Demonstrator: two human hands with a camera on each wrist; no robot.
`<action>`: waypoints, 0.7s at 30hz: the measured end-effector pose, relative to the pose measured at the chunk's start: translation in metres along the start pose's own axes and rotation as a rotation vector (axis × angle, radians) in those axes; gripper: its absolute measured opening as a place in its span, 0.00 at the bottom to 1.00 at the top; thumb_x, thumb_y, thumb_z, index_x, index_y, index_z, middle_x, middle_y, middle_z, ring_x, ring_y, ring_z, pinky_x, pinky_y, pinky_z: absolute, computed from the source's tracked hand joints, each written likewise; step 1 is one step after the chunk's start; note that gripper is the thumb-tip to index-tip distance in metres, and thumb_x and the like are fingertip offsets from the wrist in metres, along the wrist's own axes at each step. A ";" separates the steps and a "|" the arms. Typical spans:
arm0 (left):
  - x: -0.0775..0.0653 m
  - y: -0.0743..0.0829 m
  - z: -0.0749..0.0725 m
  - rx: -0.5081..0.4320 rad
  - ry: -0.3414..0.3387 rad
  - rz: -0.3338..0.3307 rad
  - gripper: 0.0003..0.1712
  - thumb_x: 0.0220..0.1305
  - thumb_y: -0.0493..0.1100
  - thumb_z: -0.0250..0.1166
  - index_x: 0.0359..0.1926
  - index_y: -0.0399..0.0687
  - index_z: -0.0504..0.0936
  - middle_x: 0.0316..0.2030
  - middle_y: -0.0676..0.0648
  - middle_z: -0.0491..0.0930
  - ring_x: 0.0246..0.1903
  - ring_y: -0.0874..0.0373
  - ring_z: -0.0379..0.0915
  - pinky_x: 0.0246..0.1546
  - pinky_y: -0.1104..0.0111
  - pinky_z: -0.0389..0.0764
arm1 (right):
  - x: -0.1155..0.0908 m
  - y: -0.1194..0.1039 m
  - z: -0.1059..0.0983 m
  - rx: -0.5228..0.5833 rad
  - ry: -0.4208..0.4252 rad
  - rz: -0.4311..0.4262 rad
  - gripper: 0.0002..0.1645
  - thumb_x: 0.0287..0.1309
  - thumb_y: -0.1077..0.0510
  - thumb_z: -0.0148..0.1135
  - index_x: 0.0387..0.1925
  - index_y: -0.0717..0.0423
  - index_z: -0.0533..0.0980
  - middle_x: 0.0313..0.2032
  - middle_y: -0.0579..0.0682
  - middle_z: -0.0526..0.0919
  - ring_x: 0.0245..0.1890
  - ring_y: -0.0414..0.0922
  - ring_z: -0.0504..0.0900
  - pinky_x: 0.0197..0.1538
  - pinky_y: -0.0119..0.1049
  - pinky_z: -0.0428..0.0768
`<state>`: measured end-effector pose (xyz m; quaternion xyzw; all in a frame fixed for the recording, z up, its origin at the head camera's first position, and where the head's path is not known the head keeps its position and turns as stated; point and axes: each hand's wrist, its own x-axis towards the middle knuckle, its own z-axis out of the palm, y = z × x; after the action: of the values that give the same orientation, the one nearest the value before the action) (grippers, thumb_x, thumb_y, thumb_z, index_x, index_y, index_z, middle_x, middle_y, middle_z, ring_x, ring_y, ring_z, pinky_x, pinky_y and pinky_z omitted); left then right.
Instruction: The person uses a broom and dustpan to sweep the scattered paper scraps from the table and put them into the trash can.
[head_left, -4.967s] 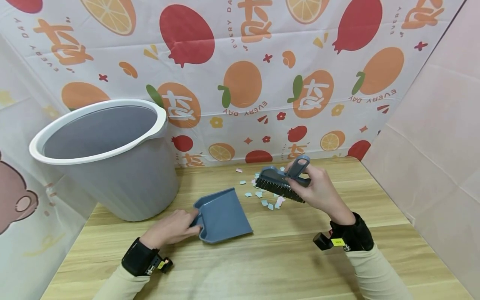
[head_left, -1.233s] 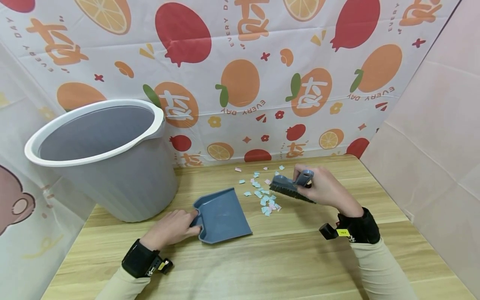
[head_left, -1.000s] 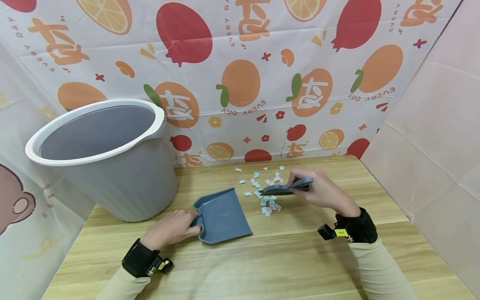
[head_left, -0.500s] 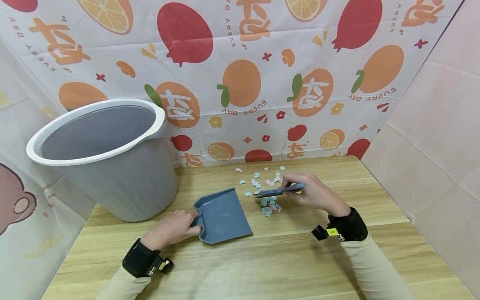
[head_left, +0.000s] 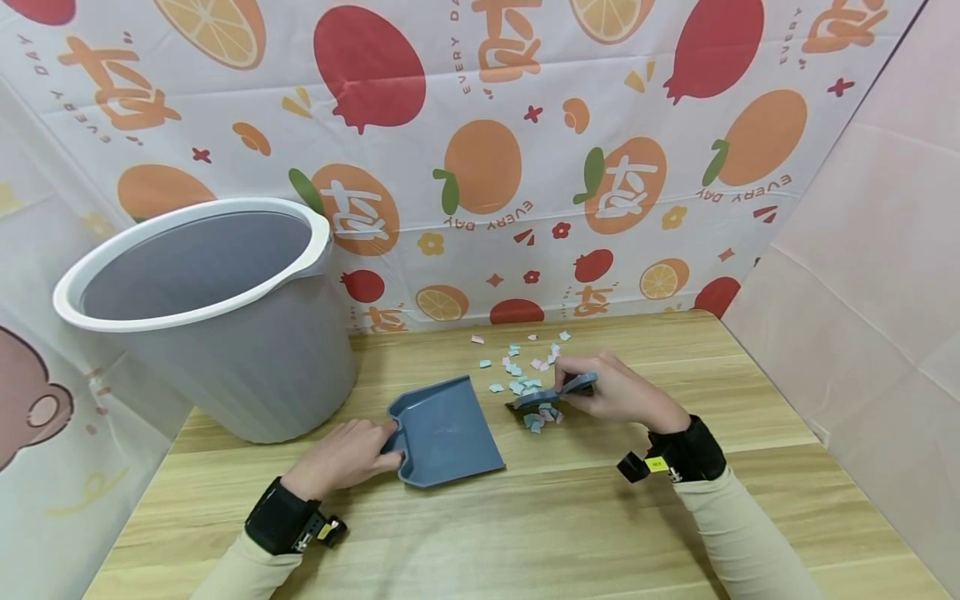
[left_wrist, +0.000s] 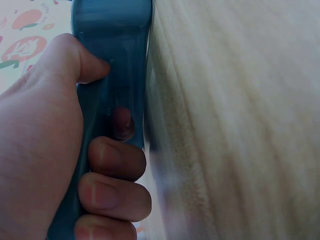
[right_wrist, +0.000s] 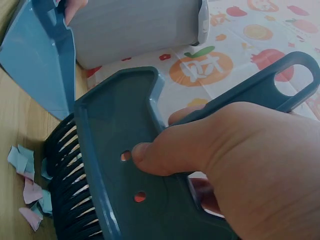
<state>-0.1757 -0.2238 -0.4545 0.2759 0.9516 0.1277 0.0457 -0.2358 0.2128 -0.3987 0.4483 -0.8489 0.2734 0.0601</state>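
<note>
Head view: At a wood-grain table, a person in beige sleeves is gripping a tool in each hand. The left hand is grasping a blue-grey dustpan at its narrow end; the pan is lying on the tabletop, its open edge facing 3 o'clock. The right hand is pinching a matching brush, which is sitting between 2 and 3 o'clock of the pan. Pale blue and pink scraps are scattering the wood around the brush. A grey bin is standing at the pan's 10 o'clock, and a fruit-print backdrop is hanging at 12.

Left wrist view: Fingers are curling round the dustpan, with the thumb pressing at their 12 o'clock.

Right wrist view: The thumb is bearing down on the brush, the other fingers mostly hiding behind it. Bristles are pointing toward 8 o'clock, where scraps are lying just beside them; the dustpan is showing near 11.
</note>
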 end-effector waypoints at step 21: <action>0.000 0.001 -0.001 -0.006 -0.004 -0.001 0.09 0.76 0.47 0.62 0.37 0.49 0.78 0.20 0.59 0.54 0.19 0.66 0.49 0.27 0.70 0.50 | -0.001 -0.029 -0.012 0.147 -0.184 -0.054 0.19 0.62 0.73 0.76 0.37 0.47 0.80 0.35 0.44 0.90 0.38 0.31 0.84 0.46 0.32 0.85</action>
<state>-0.1752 -0.2234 -0.4533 0.2753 0.9513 0.1299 0.0486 -0.2137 0.2065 -0.3769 0.4975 -0.8161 0.2907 -0.0437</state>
